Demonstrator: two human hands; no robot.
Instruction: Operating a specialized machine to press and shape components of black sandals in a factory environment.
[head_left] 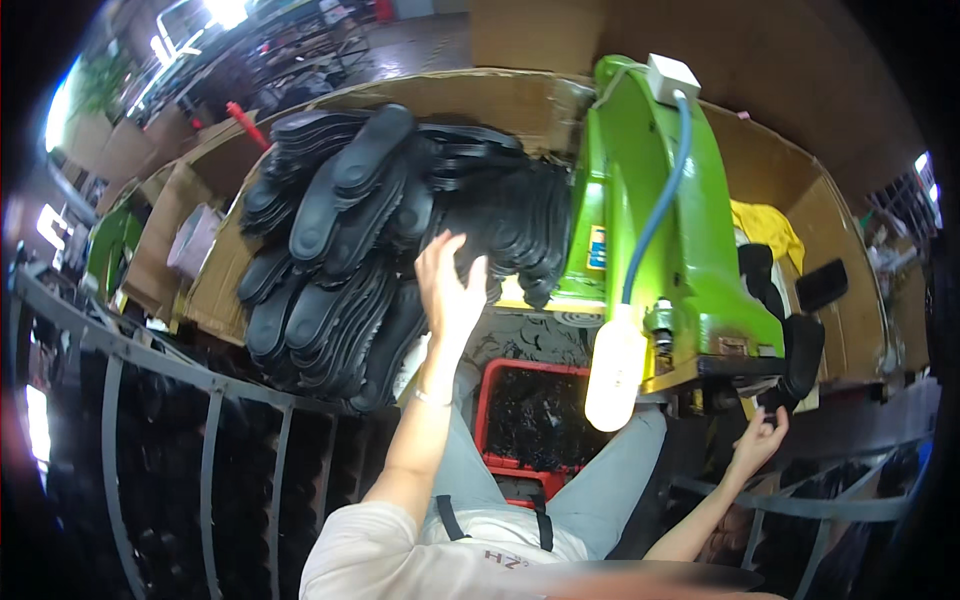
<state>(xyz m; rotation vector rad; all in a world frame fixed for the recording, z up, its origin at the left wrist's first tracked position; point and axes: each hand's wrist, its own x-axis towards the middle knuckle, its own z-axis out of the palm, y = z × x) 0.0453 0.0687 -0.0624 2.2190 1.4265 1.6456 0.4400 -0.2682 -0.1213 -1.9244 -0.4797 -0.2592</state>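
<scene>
A cluttered workshop surrounds a cut-down cardboard box (540, 100) whose walls curve behind a green-painted bench machine (715, 230), with a glowing lamp (617, 375) hanging at its front and a red crate (484, 405) below, between the person's knees. The black shoe soles (345, 220) lie in overlapping stacks to the left of the machine, some flat and some leaning on edge, and another black sole (803, 355) stands tilted at the machine's right side. The left hand (452, 290) is spread, fingers curved and apart, before the stacks; whether its tips touch a sole cannot be told. The right hand (760, 437) is half curled just below the lower end of the tilted sole; whether it pinches that end is unclear. Each sole looks light and rubbery, likely bendy yet springy, hard to break, and perhaps a little slick on its smooth face. Nested neighbours may cling or slide together, so the best hold is probably across the narrow waist, thumb on one edge and fingers on the other.
</scene>
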